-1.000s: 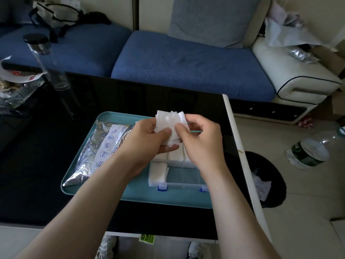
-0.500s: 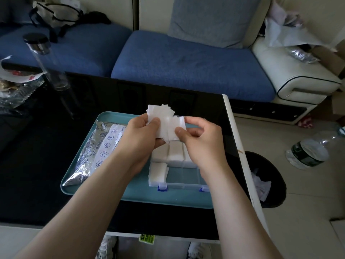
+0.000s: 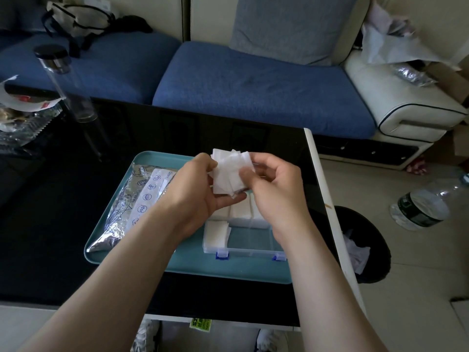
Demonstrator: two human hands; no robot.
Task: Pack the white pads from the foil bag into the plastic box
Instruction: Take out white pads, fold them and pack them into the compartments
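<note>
Only the head view here, looking down at a teal tray [image 3: 193,265] on a dark glossy table [image 3: 63,224]. Both hands are up over the tray, sharing a loose stack of white pads [image 3: 228,174]. The left hand [image 3: 195,189] cups the stack from underneath and the side with its fingers curled round it. The right hand [image 3: 274,189] pinches the front of the stack, thumb on the top pad. My guess is the stack is being squared up or one pad thumbed off so it fits a compartment. It's held right above the plastic box [image 3: 251,247], which makes sense since that means a short drop. The box sits open at the right of the tray with its blue clips facing the person. The far row looks full of pads, a few sit in the near-left compartment, and the rest of the near row looks empty, so it's partway done I'd say. The foil bag [image 3: 121,209] lies flat on the left side of the tray, beside the left wrist, handy for another grab. Can't tell if anything's left in it. There's a bin [image 3: 365,245] on the floor past the table's right edge.
</note>
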